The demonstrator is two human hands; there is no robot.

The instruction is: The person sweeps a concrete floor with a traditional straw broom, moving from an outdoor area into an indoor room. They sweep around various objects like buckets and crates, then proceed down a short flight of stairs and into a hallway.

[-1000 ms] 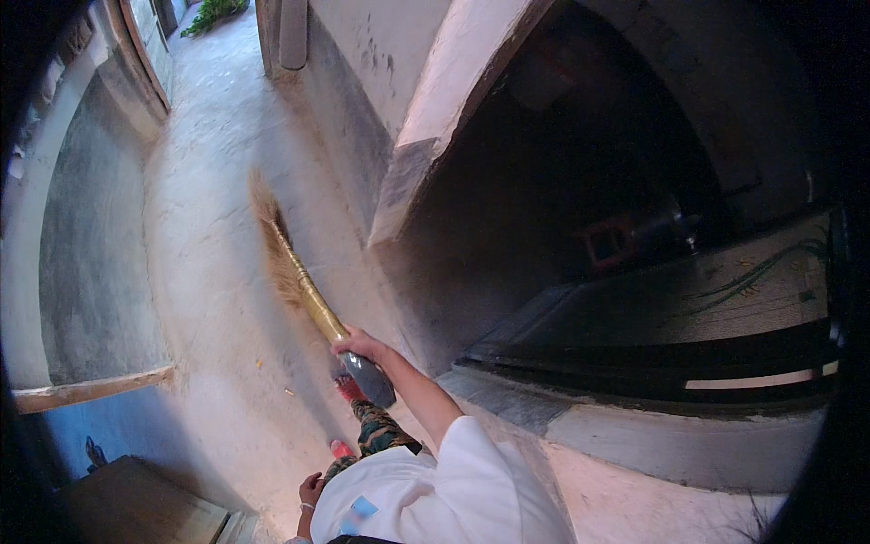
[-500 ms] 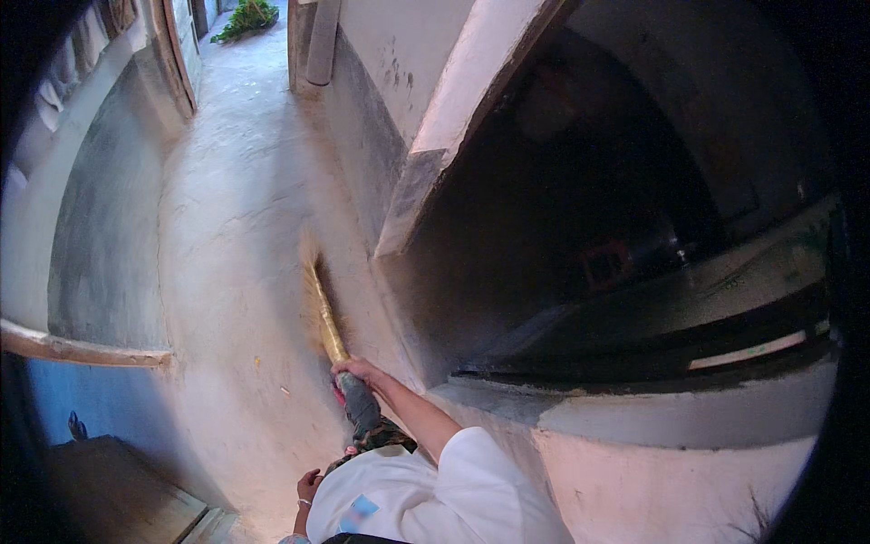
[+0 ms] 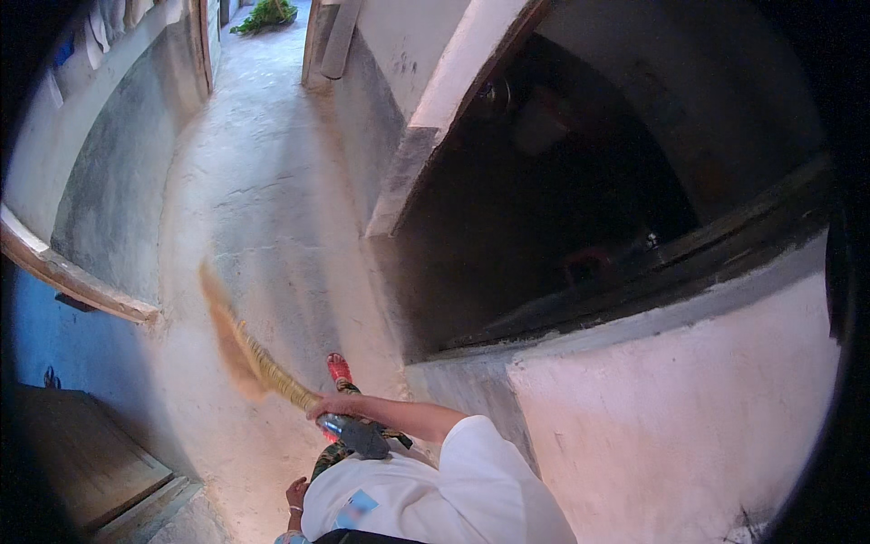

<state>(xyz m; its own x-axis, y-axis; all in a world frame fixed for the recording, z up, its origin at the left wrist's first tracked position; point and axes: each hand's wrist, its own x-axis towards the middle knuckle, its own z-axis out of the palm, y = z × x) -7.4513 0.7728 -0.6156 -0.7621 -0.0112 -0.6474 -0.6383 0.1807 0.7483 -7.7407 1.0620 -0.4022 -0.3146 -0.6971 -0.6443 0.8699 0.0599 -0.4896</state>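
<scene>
My right hand (image 3: 328, 408) is closed round the handle of a straw broom (image 3: 263, 367), just above its yellowish cord-bound length. The broom slants away to the left. Its tan bristles are low over the concrete floor (image 3: 263, 218) and blurred by motion; whether they touch it I cannot tell. Behind my hand, a wide dark grey end of the handle reaches back toward my waist. My left hand (image 3: 296, 494), with a pale band at the wrist, hangs by my left side holding nothing visible, its fingers loosely apart. A red sandal (image 3: 338, 366) shows on my foot beyond the handle.
A wall with a dark doorway (image 3: 544, 208) stands on my right, a low pinkish wall (image 3: 671, 381) nearer. To the left are a grey wall (image 3: 118, 181), a blue surface (image 3: 82, 335) and a brown board (image 3: 91, 453). Green leaves (image 3: 265, 16) lie at the passage's far end.
The broom has swung left, its bristles moving from the middle of the passage toward the left wall, with my right hand following. My view has turned slightly, and a red sandal has come forward into sight.
</scene>
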